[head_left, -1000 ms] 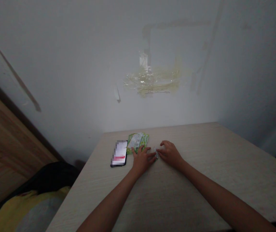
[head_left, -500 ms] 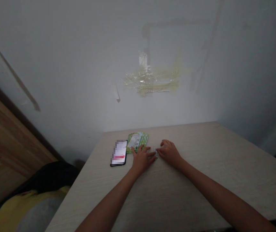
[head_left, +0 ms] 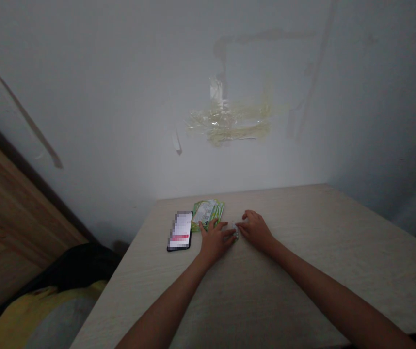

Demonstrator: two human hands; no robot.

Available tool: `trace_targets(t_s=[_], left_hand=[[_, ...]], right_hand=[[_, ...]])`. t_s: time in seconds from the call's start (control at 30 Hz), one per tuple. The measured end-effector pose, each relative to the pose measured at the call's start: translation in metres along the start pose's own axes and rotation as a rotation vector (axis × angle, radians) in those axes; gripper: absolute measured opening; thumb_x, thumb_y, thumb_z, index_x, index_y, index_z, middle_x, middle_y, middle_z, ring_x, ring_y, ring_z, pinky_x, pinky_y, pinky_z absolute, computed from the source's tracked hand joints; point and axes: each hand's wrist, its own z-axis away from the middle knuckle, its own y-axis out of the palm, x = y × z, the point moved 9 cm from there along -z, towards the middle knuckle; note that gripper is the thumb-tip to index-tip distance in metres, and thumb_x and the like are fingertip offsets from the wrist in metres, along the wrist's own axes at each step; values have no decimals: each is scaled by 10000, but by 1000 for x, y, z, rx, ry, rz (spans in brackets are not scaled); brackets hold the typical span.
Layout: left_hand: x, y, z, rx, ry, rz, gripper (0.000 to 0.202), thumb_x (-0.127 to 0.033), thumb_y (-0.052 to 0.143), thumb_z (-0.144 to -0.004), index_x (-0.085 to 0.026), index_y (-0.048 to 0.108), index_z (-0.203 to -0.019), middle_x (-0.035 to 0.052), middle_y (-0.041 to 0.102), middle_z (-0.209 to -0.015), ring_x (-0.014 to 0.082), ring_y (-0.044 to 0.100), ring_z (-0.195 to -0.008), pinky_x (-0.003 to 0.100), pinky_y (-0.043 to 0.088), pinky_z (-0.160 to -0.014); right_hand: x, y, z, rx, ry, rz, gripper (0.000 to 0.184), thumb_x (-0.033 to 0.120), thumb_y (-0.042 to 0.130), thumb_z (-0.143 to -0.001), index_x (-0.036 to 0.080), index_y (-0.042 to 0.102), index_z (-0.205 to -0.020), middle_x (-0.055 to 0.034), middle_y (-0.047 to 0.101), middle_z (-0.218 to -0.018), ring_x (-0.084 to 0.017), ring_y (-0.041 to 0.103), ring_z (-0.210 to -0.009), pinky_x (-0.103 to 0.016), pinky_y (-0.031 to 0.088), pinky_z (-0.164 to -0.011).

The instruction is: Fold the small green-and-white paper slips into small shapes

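Note:
A small clear, shiny piece (head_left: 235, 230), too small to name, is on or just above the table between my two hands. My left hand (head_left: 214, 242) has its index finger and thumb closed on the left side of this piece, with the other fingers spread toward the green packets. On the opposite side, my right hand (head_left: 257, 231) pinches the piece at its edge, the remaining fingers curled. A pile of green and white printed packets (head_left: 207, 213) lies just beyond my left hand, whose fingertips reach its near edge.
A phone (head_left: 181, 231) with a lit, partly blurred screen lies left of the packets. The pale wood-grain table (head_left: 302, 252) meets a wall (head_left: 138, 121) bearing old tape (head_left: 230, 123). Yellow and grey cloth (head_left: 48, 310) sits beyond the table's left edge.
Both hands stay almost where they were, around the small clear piece. The whole view has shifted very slightly; the packets and phone lie as before.

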Motion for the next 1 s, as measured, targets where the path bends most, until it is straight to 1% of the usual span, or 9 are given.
trace_targets(t_s=[0.2,0.3,0.37,0.5,0.57,0.77,0.9,1.0], left_hand=[[-1,-5,1,-34,-10,-5,216,-507,538,-879,-457,681,-1032,-56,588,-1277,305,330,-1330,747,-100,-1035],[2,-4,0,-19,-19,8,199,-505,563,-865,-460,686,-1015,-61,582,-1285,311,322,-1335,759,-75,-1030],[4,-3,0,-4,-21,21,201,-516,579,-851,-464,685,-1013,-61,579,-1289,320,322,-1333,772,-60,-1018],[6,-1,-1,-5,-23,26,202,-515,589,-845,-471,682,-1019,-60,570,-1302,325,312,-1337,777,-52,-1014],[6,0,-1,-2,-16,24,196,-509,589,-847,-475,681,-1018,-65,566,-1307,325,304,-1340,778,-51,-1013],[5,-1,-1,3,-29,33,186,-514,594,-843,-480,684,-1003,-75,576,-1291,316,317,-1330,770,-70,-1017],[5,-1,-1,16,-47,38,197,-503,603,-841,-467,689,-1015,-62,575,-1299,314,306,-1335,751,-95,-1026],[5,-1,-1,34,-59,33,206,-498,607,-840,-467,687,-1026,-58,572,-1303,313,300,-1338,744,-92,-1033]], right_hand=[[5,-3,3,-35,-71,-69,142,185,635,-808,210,755,-880,-105,578,-1005,-239,502,-1020,-389,415,-908],[8,-6,6,-51,-106,-87,128,171,644,-789,204,752,-849,-101,577,-1013,-242,496,-1052,-399,403,-941],[8,-7,7,-53,-110,-81,133,180,645,-792,217,753,-860,-98,576,-1025,-245,491,-1069,-409,395,-953],[7,-6,6,-25,-69,-51,160,229,637,-817,264,755,-920,-92,572,-1040,-245,490,-1068,-417,396,-932],[5,-4,4,-3,-36,-35,151,251,636,-824,273,756,-913,-88,572,-1019,-241,494,-1048,-407,397,-915],[5,-6,2,10,7,1,161,282,606,-858,229,758,-841,-89,571,-969,-223,497,-999,-369,392,-889],[5,-4,4,13,-2,12,173,288,598,-870,273,747,-955,-86,563,-1006,-224,486,-1013,-359,392,-881],[1,-2,3,22,19,15,180,291,612,-863,298,743,-986,-85,557,-1004,-230,488,-1006,-352,402,-851]])
